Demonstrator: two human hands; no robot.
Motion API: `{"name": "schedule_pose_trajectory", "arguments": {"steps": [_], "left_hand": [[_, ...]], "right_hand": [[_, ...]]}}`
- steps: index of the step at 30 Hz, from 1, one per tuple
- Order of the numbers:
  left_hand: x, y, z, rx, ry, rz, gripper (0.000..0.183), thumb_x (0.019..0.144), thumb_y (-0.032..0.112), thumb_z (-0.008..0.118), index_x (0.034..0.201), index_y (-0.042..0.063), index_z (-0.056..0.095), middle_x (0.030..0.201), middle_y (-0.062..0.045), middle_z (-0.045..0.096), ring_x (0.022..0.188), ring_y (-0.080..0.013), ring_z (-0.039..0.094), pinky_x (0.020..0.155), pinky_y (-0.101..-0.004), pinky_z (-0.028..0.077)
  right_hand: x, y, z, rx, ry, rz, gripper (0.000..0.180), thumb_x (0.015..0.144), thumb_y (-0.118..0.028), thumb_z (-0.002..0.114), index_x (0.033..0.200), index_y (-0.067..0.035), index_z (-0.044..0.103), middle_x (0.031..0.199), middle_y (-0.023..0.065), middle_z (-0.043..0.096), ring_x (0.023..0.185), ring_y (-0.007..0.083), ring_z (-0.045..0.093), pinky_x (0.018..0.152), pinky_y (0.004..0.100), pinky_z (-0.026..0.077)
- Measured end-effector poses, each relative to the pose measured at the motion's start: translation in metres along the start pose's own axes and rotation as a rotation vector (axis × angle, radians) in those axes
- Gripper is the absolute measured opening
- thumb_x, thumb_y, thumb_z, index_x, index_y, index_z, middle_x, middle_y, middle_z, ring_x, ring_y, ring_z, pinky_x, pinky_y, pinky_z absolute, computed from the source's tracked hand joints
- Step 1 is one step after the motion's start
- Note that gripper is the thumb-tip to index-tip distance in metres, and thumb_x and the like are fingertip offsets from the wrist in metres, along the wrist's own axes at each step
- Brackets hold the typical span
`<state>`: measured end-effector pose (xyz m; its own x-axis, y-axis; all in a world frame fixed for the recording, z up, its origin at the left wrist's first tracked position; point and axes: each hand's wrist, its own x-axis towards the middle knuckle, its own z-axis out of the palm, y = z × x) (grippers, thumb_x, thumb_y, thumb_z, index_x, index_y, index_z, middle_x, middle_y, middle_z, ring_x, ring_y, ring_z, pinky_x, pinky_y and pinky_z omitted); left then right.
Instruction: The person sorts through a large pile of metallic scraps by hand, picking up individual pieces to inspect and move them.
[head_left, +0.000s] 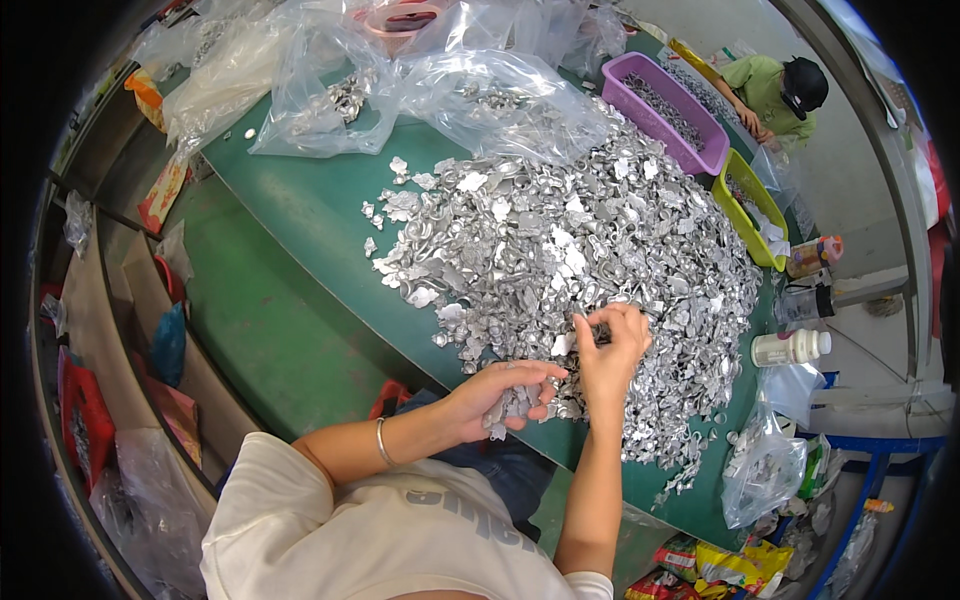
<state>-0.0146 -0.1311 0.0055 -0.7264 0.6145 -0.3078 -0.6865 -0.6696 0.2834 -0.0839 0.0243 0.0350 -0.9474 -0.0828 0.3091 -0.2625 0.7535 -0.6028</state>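
A wide heap of small silver-coloured metal pieces (570, 247) covers much of the green tabletop (330, 255). Many pieces are flat with wavy outlines; others are rounded or ring-like. My left hand (499, 394), at the near edge of the table, is curled around several flat metal pieces (512, 405). Just to its right, my right hand (615, 349) is over the near part of the heap, thumb and index finger bent towards each other. Whether a small piece sits between those fingertips cannot be made out.
Clear plastic bags (502, 97) lie along the heap's far side. A purple basket (664, 112) and a yellow-green basket (750, 210) stand at the right, near a white bottle (787, 348). Another person (772, 97) works beyond them. A bag (765, 465) sits at the right corner.
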Motion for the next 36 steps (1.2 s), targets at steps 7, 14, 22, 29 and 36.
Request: {"name": "schedule_pose_trajectory", "arguments": {"steps": [7,14,22,29,36], "left_hand": [[-0.001,0.004,0.014,0.005,0.052,0.011,0.041,0.097,0.039,0.041,0.115,0.005,0.056,0.085,-0.006,0.061,0.073,-0.0112,0.058,0.043,-0.0196,0.039],[-0.003,-0.003,0.001,0.024,-0.04,-0.066,0.025,0.094,0.029,0.051,0.099,0.007,0.06,0.082,-0.005,0.061,0.069,-0.012,0.058,0.044,-0.0197,0.039],[-0.005,-0.002,0.009,0.011,0.021,-0.032,0.042,0.095,0.036,0.049,0.126,0.006,0.052,0.091,-0.005,0.061,0.073,-0.0125,0.06,0.046,-0.0208,0.043],[0.008,-0.009,-0.009,0.119,-0.042,-0.025,0.037,0.095,0.034,0.05,0.116,0.004,0.056,0.1,-0.01,0.064,0.082,-0.0157,0.064,0.047,-0.0215,0.049],[-0.005,-0.005,0.0,-0.088,-0.082,-0.015,0.036,0.095,0.037,0.048,0.104,0.003,0.059,0.1,-0.014,0.064,0.091,-0.0228,0.066,0.049,-0.0223,0.051]], "right_hand": [[-0.011,-0.015,-0.037,0.464,-0.363,0.078,0.014,0.072,-0.009,0.074,0.08,-0.004,0.063,0.097,0.0088,0.058,0.093,0.023,0.051,0.085,0.0362,0.038],[-0.019,-0.011,-0.011,-0.369,-0.156,-0.118,0.024,0.067,-0.014,0.077,0.084,-0.005,0.064,0.1,0.0067,0.052,0.098,0.0268,0.045,0.087,0.0404,0.031],[-0.019,-0.014,-0.038,0.524,-0.271,0.148,0.015,0.072,-0.002,0.072,0.078,-0.002,0.059,0.087,0.0062,0.059,0.088,0.0182,0.053,0.081,0.0323,0.038],[-0.008,-0.004,-0.042,0.503,-0.277,0.206,0.01,0.081,-0.008,0.067,0.088,-0.001,0.063,0.087,0.003,0.06,0.081,0.0115,0.054,0.072,0.0251,0.04],[0.014,0.009,-0.019,0.457,0.026,0.23,0.013,0.083,-0.007,0.065,0.095,-0.001,0.063,0.087,0.0039,0.06,0.079,0.0119,0.054,0.07,0.0258,0.042]]}}
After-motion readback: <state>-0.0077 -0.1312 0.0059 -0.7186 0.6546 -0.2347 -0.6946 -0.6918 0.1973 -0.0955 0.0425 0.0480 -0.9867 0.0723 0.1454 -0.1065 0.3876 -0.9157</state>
